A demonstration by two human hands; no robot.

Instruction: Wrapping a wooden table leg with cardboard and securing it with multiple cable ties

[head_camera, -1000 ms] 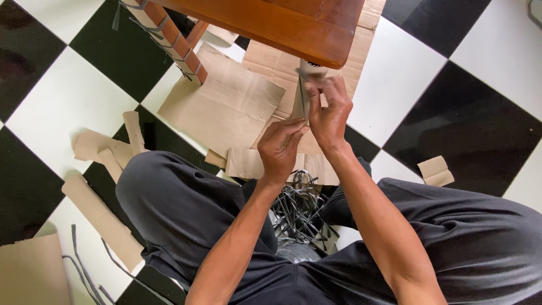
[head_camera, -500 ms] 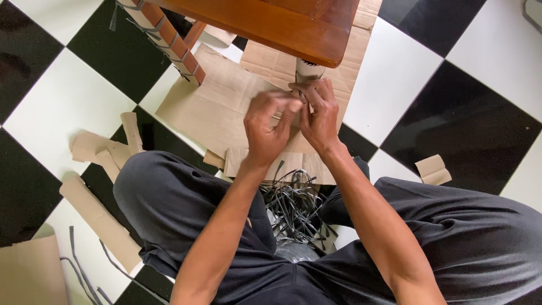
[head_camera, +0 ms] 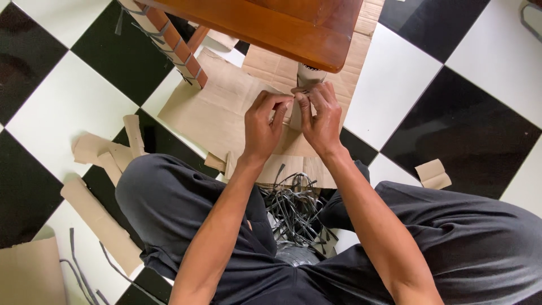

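Black-and-white checked floor (head_camera: 68, 96) carries a wooden bench (head_camera: 282, 25) at the top, a large cardboard sheet (head_camera: 220, 107) below it, and loose cardboard scraps (head_camera: 107, 149) to the left. A tangle of dark strips (head_camera: 293, 209) lies between the seated person's legs. The left hand (head_camera: 262, 133) and right hand (head_camera: 322, 121) meet fingertip to fingertip, both pinched on a small pale cylinder (head_camera: 309, 75) just under the bench edge.

Black-and-white checkered floor (head_camera: 68, 101), brown cardboard (head_camera: 220, 113) (scraps too), reddish-brown table (head_camera: 271, 22), dark grey trousers (head_camera: 175, 209).
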